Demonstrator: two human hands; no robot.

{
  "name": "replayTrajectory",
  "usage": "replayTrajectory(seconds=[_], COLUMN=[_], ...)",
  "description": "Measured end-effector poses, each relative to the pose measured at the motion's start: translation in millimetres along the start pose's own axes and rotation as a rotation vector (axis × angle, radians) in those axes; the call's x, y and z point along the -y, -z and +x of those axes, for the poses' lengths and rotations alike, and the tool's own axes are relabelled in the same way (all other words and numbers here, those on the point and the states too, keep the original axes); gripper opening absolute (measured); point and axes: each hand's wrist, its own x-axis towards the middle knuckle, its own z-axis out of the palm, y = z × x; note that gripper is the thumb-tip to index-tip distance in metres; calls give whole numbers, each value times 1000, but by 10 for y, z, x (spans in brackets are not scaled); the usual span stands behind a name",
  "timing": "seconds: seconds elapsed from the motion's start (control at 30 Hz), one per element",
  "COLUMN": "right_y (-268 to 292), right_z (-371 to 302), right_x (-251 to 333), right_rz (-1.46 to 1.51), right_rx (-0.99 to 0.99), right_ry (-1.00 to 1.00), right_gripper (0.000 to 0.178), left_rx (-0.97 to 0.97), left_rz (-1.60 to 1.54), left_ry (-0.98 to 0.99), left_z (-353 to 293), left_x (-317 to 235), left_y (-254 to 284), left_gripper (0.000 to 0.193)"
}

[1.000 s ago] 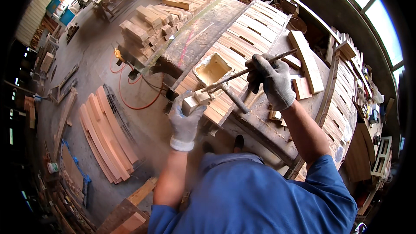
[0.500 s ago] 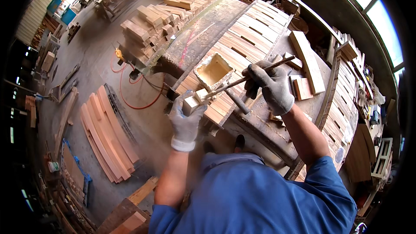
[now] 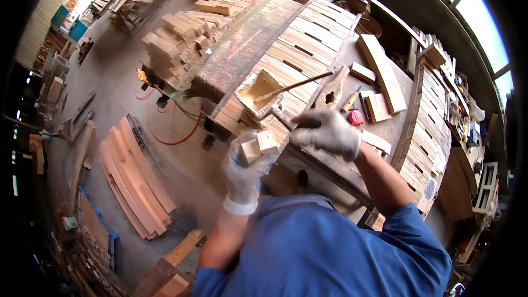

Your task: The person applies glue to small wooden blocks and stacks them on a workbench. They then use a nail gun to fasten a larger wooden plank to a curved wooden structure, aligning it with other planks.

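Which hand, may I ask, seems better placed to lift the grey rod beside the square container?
Probably the right hand: it is at the grey rod, while the left hand is occupied holding a wooden piece.

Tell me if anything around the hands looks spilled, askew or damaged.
The square, cream-coated tub looks ragged and crusted round its edges, as if its contents had dripped and dried; pale dust also dirties the long grey bench top. Nothing plainly looks broken.

Light: glaring upper-right windows | hands: motion-blurred | edges: fisheye-bent, corners black
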Motion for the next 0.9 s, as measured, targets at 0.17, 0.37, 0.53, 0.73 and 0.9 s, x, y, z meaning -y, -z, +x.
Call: replayTrajectory(seconds=[0.17,0.37,0.53,0.73,0.9], right_y=[-457,-320,-266,-528,-709], right_z=[-603,-1014,-1251,-1355,-1409], right_x=[-244,-485,-609,-682,-689], right_rz=[532,186,-235,-152,-153], right_rx=[24,-234,-226,-285,-354], right_ry=[116,35,173,168,146], right_gripper=[58,50,54,60,56], left_rx=[138,489,724,796,874], left_rz=[241,767,931,902,879], left_ry=[-15,-231,-346,-206,-267], left_z=[-263,-230,-163,-139,-122], left_x=[188,268,270,268,325], left_y=[-201,-145,-223,-211,-101], left_gripper=[63,73,77,65,60])
